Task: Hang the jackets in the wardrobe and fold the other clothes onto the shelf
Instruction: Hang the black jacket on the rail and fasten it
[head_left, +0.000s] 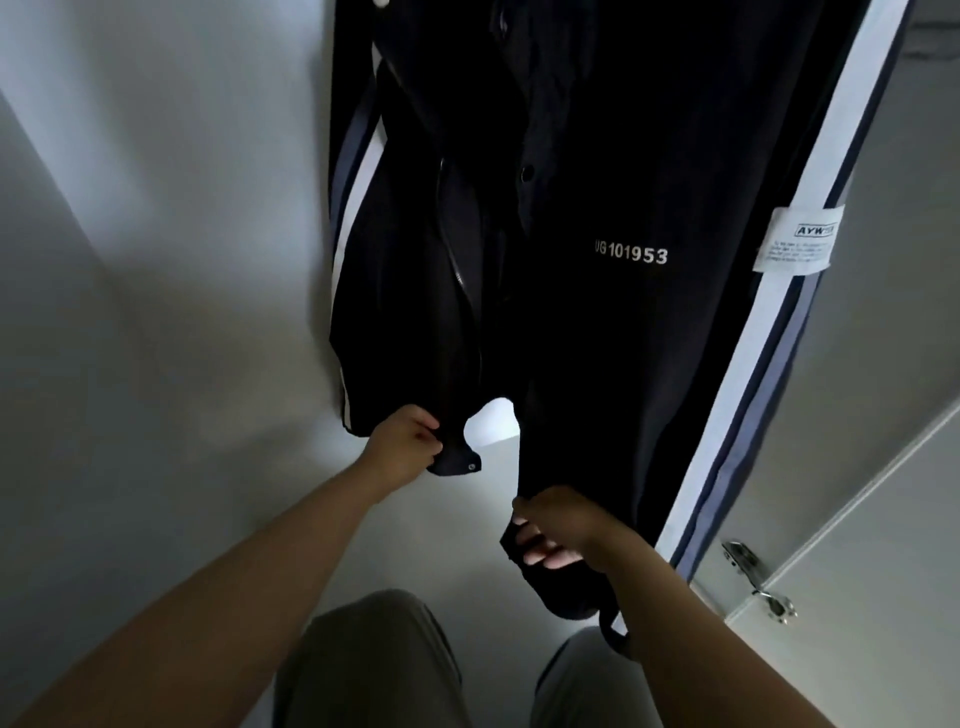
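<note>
A dark navy jacket (597, 182) hangs inside the white wardrobe, its top cut off by the frame. It carries white lettering on the chest, white and blue stripes down both sleeves and a white label on the right sleeve. My left hand (402, 441) pinches the bottom corner of the left front panel, beside a metal snap. My right hand (553, 530) grips the bottom hem of the right front panel, fingers curled round the cloth. The front hangs open between the two hands.
The wardrobe's white wall (156, 234) stands to the left and its pale floor (467, 545) lies below the jacket. A white door with metal hinges (761, 579) is at the right. My legs in grey trousers (374, 670) fill the bottom.
</note>
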